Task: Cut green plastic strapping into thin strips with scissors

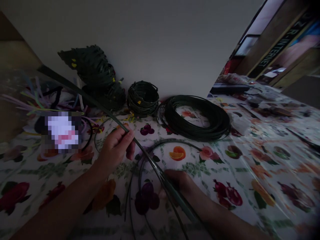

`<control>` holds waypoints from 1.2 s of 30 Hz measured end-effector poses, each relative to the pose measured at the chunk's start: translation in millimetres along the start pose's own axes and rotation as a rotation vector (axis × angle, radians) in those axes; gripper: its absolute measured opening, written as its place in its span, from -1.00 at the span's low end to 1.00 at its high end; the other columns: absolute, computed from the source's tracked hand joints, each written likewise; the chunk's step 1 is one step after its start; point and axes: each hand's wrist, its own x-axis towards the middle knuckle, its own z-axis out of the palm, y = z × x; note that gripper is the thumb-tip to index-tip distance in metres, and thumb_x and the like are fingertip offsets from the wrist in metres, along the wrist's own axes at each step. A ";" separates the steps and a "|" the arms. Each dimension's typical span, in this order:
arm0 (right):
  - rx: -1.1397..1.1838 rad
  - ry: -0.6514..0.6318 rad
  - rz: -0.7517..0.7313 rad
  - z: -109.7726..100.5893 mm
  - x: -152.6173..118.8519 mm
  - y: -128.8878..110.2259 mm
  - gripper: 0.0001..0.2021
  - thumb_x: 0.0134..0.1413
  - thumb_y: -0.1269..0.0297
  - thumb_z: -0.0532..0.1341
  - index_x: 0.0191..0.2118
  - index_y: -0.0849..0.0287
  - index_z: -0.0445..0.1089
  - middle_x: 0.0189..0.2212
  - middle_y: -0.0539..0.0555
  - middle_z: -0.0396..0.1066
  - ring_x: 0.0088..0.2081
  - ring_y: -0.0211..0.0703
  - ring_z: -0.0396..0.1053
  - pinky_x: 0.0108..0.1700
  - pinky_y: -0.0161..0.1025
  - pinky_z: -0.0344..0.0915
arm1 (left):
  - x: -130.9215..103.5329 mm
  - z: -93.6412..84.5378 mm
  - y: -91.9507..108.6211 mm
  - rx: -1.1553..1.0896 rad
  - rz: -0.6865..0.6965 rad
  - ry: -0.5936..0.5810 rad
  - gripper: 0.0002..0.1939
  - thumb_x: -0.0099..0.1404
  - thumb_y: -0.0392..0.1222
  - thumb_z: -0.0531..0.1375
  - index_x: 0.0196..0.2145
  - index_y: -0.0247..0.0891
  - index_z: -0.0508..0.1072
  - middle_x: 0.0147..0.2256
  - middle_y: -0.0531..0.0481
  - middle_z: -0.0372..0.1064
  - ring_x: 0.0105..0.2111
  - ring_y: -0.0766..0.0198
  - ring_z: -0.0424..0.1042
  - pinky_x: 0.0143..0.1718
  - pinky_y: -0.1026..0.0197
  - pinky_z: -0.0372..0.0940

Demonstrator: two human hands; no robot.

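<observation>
Long dark green strips (pixel 105 108) run diagonally from the upper left down to the lower right. My left hand (pixel 120 141) pinches them near the middle between thumb and fingers. Lower down, my right hand (pixel 178 183) is closed around the strips, its fingertips partly hidden beneath them. Below the hands, thin loose strands curve over the fruit-print tablecloth (pixel 197 203). Beyond the hands lies a thick coil of dark strip (pixel 172 115), beside a small round woven basket (pixel 143 100).
Larger dark woven pieces (pixel 93 68) lean against the pale wall at the back left. Colourful thin strips (pixel 37 96) and a blurred-out object (pixel 62 131) lie at the left. Clear plastic and small items (pixel 272 106) spread along the right side.
</observation>
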 end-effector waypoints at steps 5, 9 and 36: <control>-0.041 0.018 -0.023 -1.1 0.7 -3.3 -0.73 0.03 0.14 0.33 -0.41 0.25 0.34 -0.48 0.03 0.44 -0.44 -0.22 0.33 -0.45 -0.36 0.22 | -1.1 3.4 -2.5 0.025 0.029 -0.022 -0.69 0.38 -0.04 0.13 -0.48 -0.21 0.29 -0.66 0.15 0.27 -0.71 0.43 0.27 -0.66 0.36 0.15; -0.049 0.036 -0.011 -0.4 -1.6 -5.8 -0.70 0.05 0.13 0.32 -0.46 0.23 0.29 -0.55 -0.04 0.33 -0.49 -0.29 0.24 -0.50 -0.39 0.15 | -0.8 4.5 -3.7 0.026 0.010 -0.026 -0.72 0.39 -0.07 0.12 -0.46 -0.21 0.29 -0.66 0.16 0.27 -0.71 0.42 0.26 -0.66 0.36 0.14; 0.019 -0.044 -0.075 -4.3 0.7 5.3 -0.66 0.07 0.03 0.32 -0.39 0.26 0.35 -0.53 -0.04 0.32 -0.53 -0.34 0.17 -0.52 -0.42 0.11 | 4.5 -10.3 4.8 -0.054 -0.046 0.027 -0.74 0.27 -0.04 0.25 -0.40 -0.23 0.30 -0.61 0.13 0.37 -0.69 0.38 0.36 -0.71 0.39 0.16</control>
